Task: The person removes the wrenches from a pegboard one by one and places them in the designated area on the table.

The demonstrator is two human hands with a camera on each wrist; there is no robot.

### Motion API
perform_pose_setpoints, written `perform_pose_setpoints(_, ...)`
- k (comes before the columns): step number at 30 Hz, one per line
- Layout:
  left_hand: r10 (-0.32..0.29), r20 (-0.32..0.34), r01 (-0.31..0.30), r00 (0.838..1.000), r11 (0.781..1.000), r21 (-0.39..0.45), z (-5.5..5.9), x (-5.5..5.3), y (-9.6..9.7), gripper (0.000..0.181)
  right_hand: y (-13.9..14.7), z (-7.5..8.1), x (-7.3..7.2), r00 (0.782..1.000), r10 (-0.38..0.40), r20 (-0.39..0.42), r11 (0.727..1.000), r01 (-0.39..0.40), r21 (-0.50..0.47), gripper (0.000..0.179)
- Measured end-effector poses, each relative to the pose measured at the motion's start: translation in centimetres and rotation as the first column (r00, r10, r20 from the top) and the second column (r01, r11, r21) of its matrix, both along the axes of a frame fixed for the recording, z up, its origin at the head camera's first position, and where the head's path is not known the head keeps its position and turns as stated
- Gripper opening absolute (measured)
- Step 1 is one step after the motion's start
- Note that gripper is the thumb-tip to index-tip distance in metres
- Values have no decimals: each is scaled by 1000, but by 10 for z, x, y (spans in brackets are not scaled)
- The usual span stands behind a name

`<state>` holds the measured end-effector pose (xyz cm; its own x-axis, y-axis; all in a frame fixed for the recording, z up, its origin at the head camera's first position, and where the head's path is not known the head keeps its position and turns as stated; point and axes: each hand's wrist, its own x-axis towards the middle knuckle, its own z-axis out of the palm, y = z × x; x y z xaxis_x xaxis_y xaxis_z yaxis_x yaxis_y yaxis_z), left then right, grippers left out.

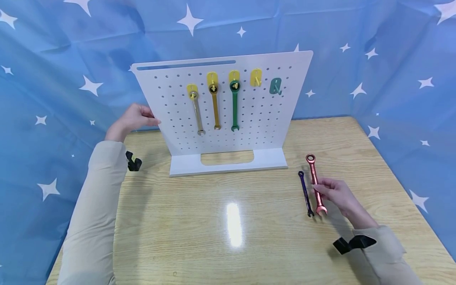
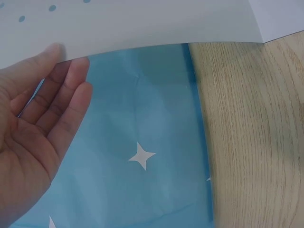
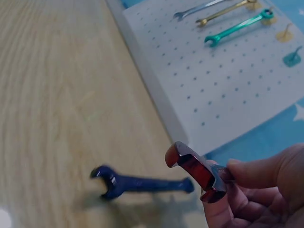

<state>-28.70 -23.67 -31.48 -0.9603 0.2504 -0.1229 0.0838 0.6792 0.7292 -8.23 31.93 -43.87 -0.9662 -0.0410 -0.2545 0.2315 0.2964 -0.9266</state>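
My left hand (image 1: 137,117) holds the left edge of a white pegboard (image 1: 256,126), thumb on its front and fingers partly behind it. My right hand (image 1: 336,194) pinches a red combination wrench (image 1: 314,174) by its shank, its open end towards me. Just left of it, a dark blue wrench (image 1: 305,194) lies on the table. Three wrenches hang from yellow hooks on the board: a silver one (image 1: 198,114), a gold one (image 1: 215,109) and a green one (image 1: 235,107). A yellow hook (image 1: 255,77) and a green hook (image 1: 276,86) to their right hold nothing.
The pegboard's base stands on a light wooden table (image 1: 189,221) near its back edge. Behind and at both sides hangs a blue cloth (image 1: 228,23) with white stars. A bright light reflection shows on the tabletop in front of the board.
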Motion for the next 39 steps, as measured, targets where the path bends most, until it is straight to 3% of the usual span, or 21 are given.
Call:
perform_pose_setpoints(14,-5,-8,5,1000,1000,10,1,1,0,25,7,-15,-1,997,-5,79,994,-3,109,25)
perform_pose_setpoints(17,-5,-10,5,1000,1000,9,0,0,0,25,8,-17,-2,996,-10,84,986,-4,164,23)
perform_pose_setpoints(24,-3,-5,3,1000,1000,12,0,0,0,26,10,-18,-5,994,-35,104,982,14,190,20)
perform_pose_setpoints(30,1,-6,-1,1000,1000,3,1,0,1,25,10,-14,-6,995,-41,89,950,11,313,26)
perform_pose_setpoints(39,-1,-6,1,1000,1000,2,1,0,0,25,7,-15,-8,996,-58,70,894,21,447,17)
